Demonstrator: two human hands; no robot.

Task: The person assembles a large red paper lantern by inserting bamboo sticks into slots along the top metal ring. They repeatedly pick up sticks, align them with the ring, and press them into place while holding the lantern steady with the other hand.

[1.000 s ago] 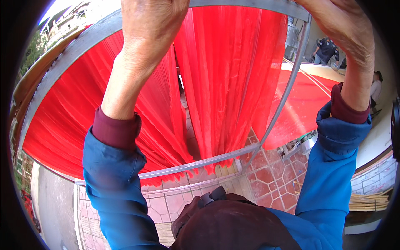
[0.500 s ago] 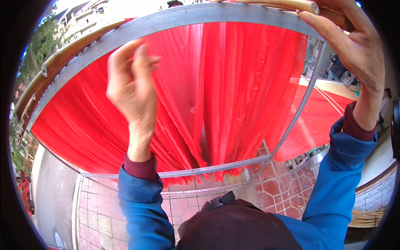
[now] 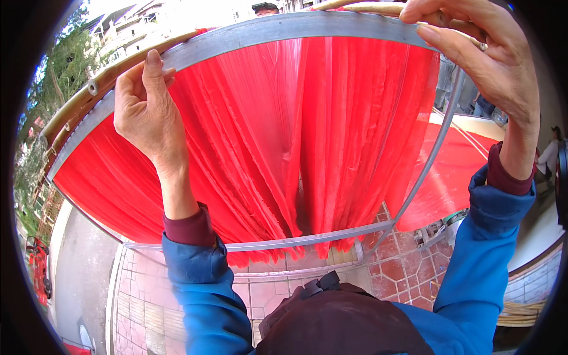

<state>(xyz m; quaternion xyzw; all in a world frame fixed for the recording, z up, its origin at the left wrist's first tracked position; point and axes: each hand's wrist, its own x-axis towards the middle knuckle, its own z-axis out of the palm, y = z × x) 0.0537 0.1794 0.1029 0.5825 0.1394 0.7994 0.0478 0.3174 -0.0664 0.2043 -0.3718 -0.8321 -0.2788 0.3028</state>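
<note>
Touching metal rail (image 3: 284, 28), hands (image 3: 151, 118) (image 3: 500, 68) half-curled

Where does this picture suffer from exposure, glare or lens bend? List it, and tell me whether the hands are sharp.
Head view, top: sky burnt out to white; head view, centre: metal top bar bowed by the fisheye; head view, right: pale glare on the flat red sheet; head view, upper sides: left hand and right hand reasonably sharp.
</note>
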